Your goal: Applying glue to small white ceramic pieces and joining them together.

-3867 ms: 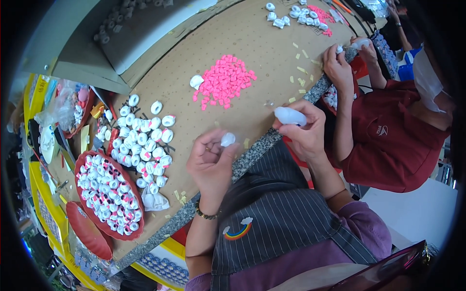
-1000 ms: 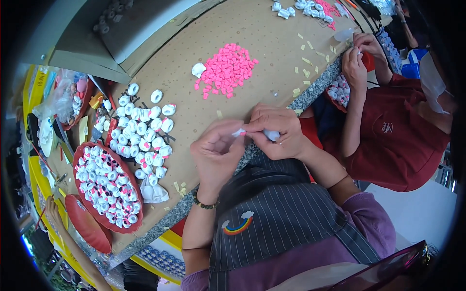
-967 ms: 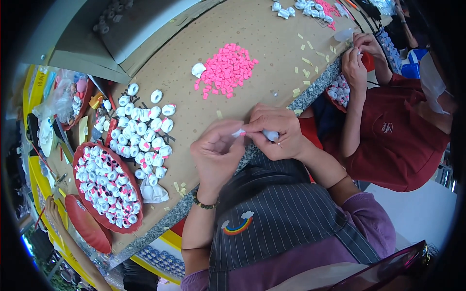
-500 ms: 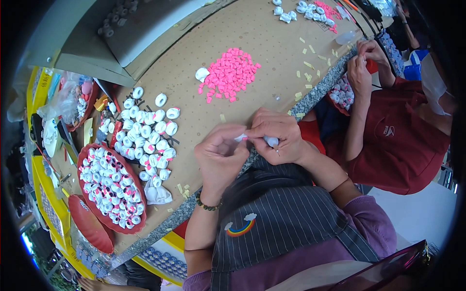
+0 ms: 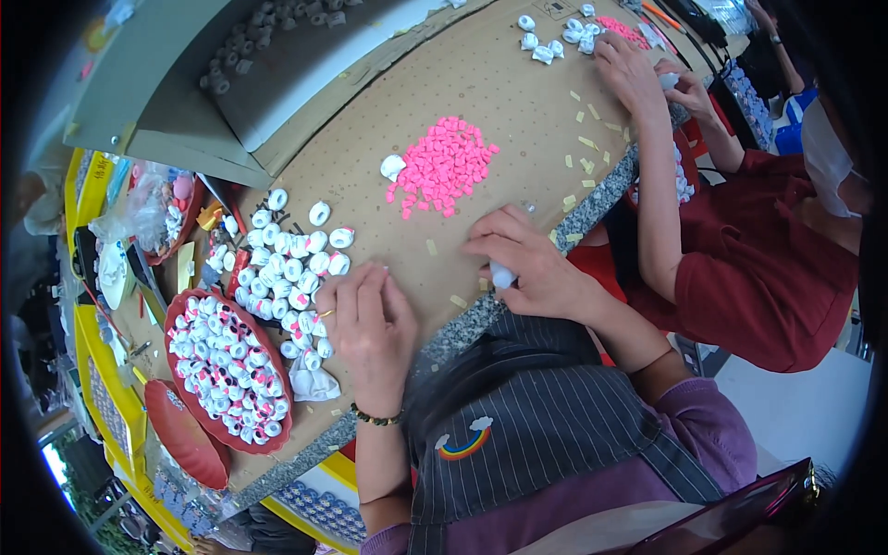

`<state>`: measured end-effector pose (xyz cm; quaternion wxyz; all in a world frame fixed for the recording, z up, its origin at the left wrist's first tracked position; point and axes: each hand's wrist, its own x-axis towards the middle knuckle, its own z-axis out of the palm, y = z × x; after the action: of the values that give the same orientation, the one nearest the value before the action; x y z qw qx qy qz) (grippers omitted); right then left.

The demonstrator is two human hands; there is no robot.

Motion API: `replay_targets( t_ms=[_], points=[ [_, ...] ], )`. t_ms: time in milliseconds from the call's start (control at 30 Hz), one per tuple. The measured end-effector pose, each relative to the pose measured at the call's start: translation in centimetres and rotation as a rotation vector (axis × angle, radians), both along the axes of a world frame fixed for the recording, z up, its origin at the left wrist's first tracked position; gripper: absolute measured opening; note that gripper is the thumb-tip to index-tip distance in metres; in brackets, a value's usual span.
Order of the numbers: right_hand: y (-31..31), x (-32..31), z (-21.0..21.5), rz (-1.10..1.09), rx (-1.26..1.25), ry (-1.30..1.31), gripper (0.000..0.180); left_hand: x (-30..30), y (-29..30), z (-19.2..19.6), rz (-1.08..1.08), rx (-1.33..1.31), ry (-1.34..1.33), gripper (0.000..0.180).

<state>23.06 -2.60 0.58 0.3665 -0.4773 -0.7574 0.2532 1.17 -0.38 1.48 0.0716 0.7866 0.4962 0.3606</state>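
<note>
My left hand [image 5: 370,328] reaches palm down to the right edge of a loose heap of small white rings [image 5: 291,268] on the brown tabletop [image 5: 444,83], its fingertips touching them. What it grips, if anything, is hidden. My right hand [image 5: 527,268] rests near the table's front edge, fingers curled over a small white piece [image 5: 502,276]. A pile of pink bits [image 5: 446,166] lies beyond it, with one white ring [image 5: 393,166] at its left side.
A red tray [image 5: 190,319] full of white rings sits left of the heap, with another red dish [image 5: 185,435] below it. A person in a dark red top works at the right, hands [image 5: 638,79] near more white rings [image 5: 555,37]. Small yellow scraps dot the table.
My hands were together at my chest on a small white piece. They have parted: the left went down to the white heap, the right stayed near the table edge.
</note>
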Motion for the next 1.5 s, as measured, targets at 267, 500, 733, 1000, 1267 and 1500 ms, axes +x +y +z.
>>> replay_targets(
  t_ms=[267,500,733,1000,1267,1500],
  points=[
    [1.1,-0.6,1.0,0.102,-0.157,0.211,0.032,3.6,6.2,1.8,-0.083,0.107,0.051,0.016],
    [2.1,0.6,-0.4,-0.04,-0.028,0.326,0.038,4.2,9.6,1.0,-0.262,-0.129,0.121,0.029],
    [-1.5,1.6,0.4,-0.2,-0.337,0.67,0.027,3.6,2.2,0.5,-0.231,-0.774,-0.805,0.027],
    [-2.8,1.8,2.5,-0.262,-0.096,0.362,0.031,4.4,-1.2,-0.9,-0.174,-0.886,-1.095,0.026],
    [-2.8,1.6,3.7,-0.226,0.186,0.231,0.04,4.5,-1.4,-1.3,-0.209,-0.772,-1.103,0.026],
    [-2.8,1.3,3.4,-0.215,0.202,0.169,0.037,4.4,-1.5,-1.3,-0.194,-0.798,-1.097,0.026]
  ],
)
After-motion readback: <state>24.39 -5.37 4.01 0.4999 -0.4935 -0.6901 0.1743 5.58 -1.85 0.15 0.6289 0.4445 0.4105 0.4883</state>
